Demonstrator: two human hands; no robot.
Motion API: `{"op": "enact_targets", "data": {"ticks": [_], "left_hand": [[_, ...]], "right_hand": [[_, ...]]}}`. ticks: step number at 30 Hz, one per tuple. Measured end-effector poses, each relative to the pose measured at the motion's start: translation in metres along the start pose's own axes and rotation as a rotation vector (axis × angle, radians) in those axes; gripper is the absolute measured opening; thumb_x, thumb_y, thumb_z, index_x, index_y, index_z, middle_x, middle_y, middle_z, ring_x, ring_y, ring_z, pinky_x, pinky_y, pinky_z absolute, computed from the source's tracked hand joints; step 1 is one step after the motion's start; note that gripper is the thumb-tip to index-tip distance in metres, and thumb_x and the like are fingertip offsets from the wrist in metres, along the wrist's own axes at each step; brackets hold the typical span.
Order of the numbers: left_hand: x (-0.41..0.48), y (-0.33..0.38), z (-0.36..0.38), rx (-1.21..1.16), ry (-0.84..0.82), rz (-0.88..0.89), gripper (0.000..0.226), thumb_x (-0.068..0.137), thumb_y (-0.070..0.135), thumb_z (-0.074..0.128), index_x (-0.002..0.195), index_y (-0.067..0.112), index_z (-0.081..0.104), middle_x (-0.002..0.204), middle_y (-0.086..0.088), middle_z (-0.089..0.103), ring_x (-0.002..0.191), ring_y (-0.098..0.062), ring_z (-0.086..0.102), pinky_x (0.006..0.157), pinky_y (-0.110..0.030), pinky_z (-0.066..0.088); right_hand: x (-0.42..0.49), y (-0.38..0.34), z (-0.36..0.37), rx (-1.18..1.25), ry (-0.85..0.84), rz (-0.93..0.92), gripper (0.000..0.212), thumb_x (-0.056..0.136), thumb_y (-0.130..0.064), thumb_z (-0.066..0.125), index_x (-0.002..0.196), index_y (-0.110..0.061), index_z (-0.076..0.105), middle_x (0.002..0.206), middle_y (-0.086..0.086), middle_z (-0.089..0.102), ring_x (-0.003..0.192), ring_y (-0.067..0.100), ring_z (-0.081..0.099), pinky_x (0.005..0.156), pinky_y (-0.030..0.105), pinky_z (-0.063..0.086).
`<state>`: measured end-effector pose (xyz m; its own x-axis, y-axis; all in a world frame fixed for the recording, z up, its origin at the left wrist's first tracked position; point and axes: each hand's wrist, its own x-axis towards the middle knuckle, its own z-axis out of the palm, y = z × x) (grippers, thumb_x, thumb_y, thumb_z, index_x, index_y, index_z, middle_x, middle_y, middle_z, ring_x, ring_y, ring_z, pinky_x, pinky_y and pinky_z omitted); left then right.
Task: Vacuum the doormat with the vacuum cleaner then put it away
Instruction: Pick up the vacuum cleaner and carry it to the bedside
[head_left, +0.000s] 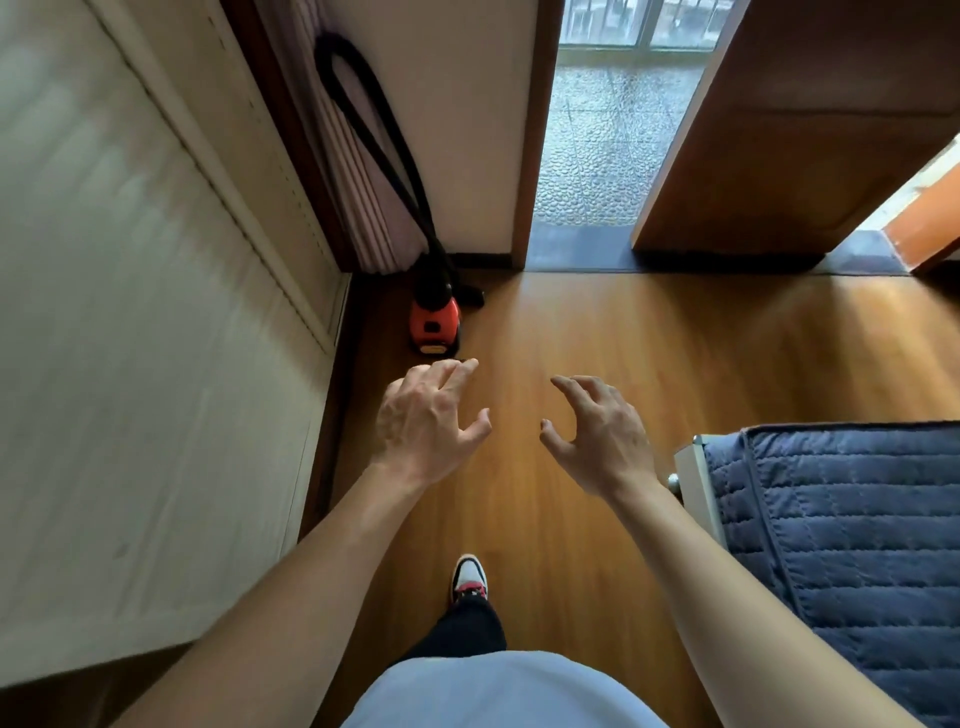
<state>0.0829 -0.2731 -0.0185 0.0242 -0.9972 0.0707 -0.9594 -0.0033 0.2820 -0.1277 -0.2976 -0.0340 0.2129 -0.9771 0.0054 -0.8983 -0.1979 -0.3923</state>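
Bed (841, 545) right, wardrobe (130, 312) left, vacuum cleaner (435, 322) cornered ahead.

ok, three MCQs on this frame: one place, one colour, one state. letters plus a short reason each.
1. Where is the vacuum cleaner?
A. on a table
B. on the wooden floor, in the corner by the curtain
C. in the person's arms

2. What colour is its body?
A. red
B. green
C. white

3. What are the left hand and right hand doing?
A. both grip the vacuum cleaner
B. the left grips it, the right is idle
C. both are empty, fingers spread, held out ahead

Key:
1 B: it sits on the floor boards at the foot of the curtain.
2 A: the casing is red with black parts.
3 C: neither hand holds anything, and the vacuum cleaner lies beyond the fingertips.
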Motion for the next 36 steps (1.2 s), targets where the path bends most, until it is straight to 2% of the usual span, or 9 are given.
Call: {"op": "enact_targets", "data": {"ticks": [11,18,22,28,36], "left_hand": [[0.145,-0.028,0.01,-0.03,-0.039,0.019,0.067,0.085,0.059,0.04,0.142,0.027,0.05,0.136,0.004,0.06,0.124,-0.02,0.056,0.1,-0.044,0.05],[0.246,-0.013,0.034,-0.02,-0.034,0.029,0.063,0.086,0.058,0.045,0.14,0.028,0.051,0.135,0.005,0.061,0.123,-0.019,0.057,0.101,-0.042,0.048],[0.321,0.008,0.046,0.012,-0.04,0.02,0.063,0.086,0.058,0.045,0.142,0.029,0.05,0.137,0.004,0.059,0.125,-0.019,0.055,0.102,-0.042,0.047],[0.43,0.043,0.055,0.045,-0.051,-0.027,0.064,0.086,0.059,0.044,0.142,0.029,0.05,0.138,0.005,0.059,0.125,-0.018,0.054,0.101,-0.04,0.045],[0.513,0.05,0.067,0.045,-0.048,-0.104,0.069,0.084,0.061,0.034,0.142,0.028,0.051,0.136,0.005,0.06,0.123,-0.017,0.055,0.099,-0.039,0.047]], "right_hand": [[0.137,-0.003,0.003,0.037,0.005,0.058,0.064,0.085,-0.054,0.054,0.142,-0.026,0.055,0.137,0.002,0.061,0.124,0.024,0.058,0.097,0.046,0.054],[0.238,0.038,-0.003,0.042,0.032,0.022,0.06,0.086,-0.047,0.061,0.14,-0.023,0.057,0.133,0.003,0.063,0.121,0.024,0.059,0.099,0.045,0.051],[0.313,0.07,-0.012,0.022,0.048,0.002,0.06,0.085,-0.052,0.059,0.139,-0.025,0.058,0.134,0.003,0.063,0.121,0.025,0.06,0.097,0.045,0.054],[0.416,0.114,-0.045,-0.047,0.029,-0.076,0.059,0.084,-0.054,0.059,0.137,-0.028,0.06,0.136,0.003,0.064,0.124,0.026,0.059,0.102,0.049,0.052],[0.514,0.142,-0.053,-0.096,-0.09,-0.159,0.062,0.087,-0.057,0.05,0.144,-0.031,0.052,0.142,0.0,0.059,0.13,0.023,0.055,0.108,0.044,0.046]]}}
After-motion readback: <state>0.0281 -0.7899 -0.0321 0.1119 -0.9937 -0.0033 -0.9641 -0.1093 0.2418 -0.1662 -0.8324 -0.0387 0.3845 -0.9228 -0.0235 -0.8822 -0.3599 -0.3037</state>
